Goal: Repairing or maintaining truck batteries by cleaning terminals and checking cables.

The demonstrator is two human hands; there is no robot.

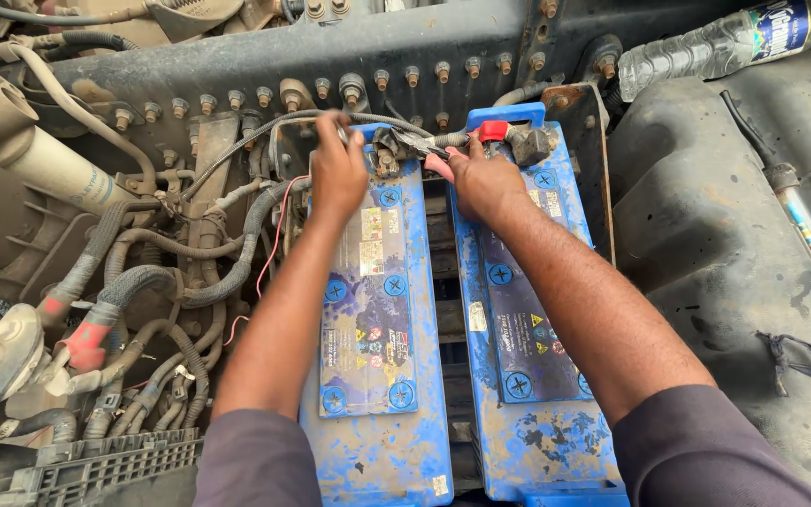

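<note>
While both hands are working at the far end of the two blue batteries, the left hand (338, 169) is closing its grip around a small tool or nut at the terminal of the left battery (375, 319); what exactly it is pinching is too small to tell. The right hand (481, 178) is gripping the handles of pliers (415, 143), whose nose is pointing left toward the grimy cable clamp (389, 150) sitting between the two hands.

To do this well, I judge that the pliers should be biting squarely on the clamp hardware while the other hand is steadying the post side, so the fitting is not twisting the soft terminal. Metal should be kept from bridging to the steel frame (330, 56) just beyond, and from touching the red-capped terminal (493, 130) on the right battery (518, 310).

The clamp is lying at the far edge of the left battery, just right of the left fingers and touching the plier tips, with the right palm just near and right of it. Grey cable (274, 120) is arching from it toward the left, over a tangle of hoses (143, 282).
</note>
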